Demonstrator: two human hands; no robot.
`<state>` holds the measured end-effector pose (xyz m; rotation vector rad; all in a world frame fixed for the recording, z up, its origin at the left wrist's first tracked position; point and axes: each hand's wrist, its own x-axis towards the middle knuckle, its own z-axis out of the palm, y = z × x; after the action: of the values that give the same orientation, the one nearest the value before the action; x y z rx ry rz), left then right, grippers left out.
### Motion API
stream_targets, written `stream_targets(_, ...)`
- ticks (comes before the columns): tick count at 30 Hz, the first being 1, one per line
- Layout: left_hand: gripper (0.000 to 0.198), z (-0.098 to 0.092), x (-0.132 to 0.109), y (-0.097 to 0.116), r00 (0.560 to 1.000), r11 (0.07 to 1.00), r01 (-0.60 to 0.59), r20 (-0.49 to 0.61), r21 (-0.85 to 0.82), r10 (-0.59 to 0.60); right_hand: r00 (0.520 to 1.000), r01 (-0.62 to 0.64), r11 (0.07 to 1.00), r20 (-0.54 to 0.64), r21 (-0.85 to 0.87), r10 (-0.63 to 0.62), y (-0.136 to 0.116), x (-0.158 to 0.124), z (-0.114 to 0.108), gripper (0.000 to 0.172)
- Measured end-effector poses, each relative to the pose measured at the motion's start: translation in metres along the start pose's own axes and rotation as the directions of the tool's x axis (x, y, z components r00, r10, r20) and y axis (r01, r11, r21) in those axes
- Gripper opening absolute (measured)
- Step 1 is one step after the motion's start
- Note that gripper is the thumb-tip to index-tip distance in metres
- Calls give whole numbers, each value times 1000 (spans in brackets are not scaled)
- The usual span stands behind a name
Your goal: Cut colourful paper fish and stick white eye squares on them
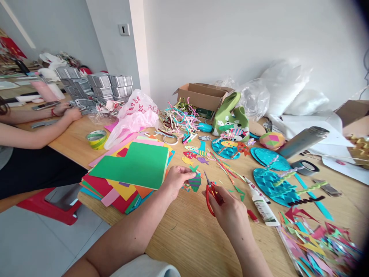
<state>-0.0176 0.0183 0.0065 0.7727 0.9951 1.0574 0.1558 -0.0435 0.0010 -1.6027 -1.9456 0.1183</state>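
My left hand (179, 177) pinches a green paper fish (195, 182) with purple stripes by its tail end, over the wooden table. In my right hand (229, 206) is a pair of scissors (210, 194) with red handles. Its blades point away from me, just right of the fish and apart from it. Small paper scraps lie under the fish. Beyond my hands rest several cut paper fish, among them a yellow one (187, 161), a red one (190, 154) and a purple one (203, 160).
Coloured paper sheets (132, 163) are stacked left. A glue bottle (263, 207), blue decorated discs (273, 186), black tape (305, 167) and a heap of scraps (319, 242) lie right. Behind stand a cardboard box (198, 98) and a green felt bag (230, 119). Another person's hands (67, 111) work at far left.
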Motion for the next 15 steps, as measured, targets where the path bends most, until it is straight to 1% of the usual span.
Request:
stream_targets(3, 28, 0, 1, -2, 1000, 1000, -16, 9, -5, 16, 996, 71, 997, 45, 2, -71, -1, 0, 1, 32)
stream_targets(5, 29, 0, 1, -2, 1000, 1000, -26, 4, -12, 26, 993, 96, 995, 70, -15, -95, -1, 0, 1, 29)
stream_targets(9, 30, 0, 2, -2, 1000, 1000, -23, -11, -7, 23, 991, 110, 993, 89, -46, -105, 2, 0, 2, 28)
stream_targets(15, 31, 0, 2, -2, 1000, 1000, -19, -5, 1, 19, 989, 122, 991, 92, -62, -116, 3, 0, 2, 30)
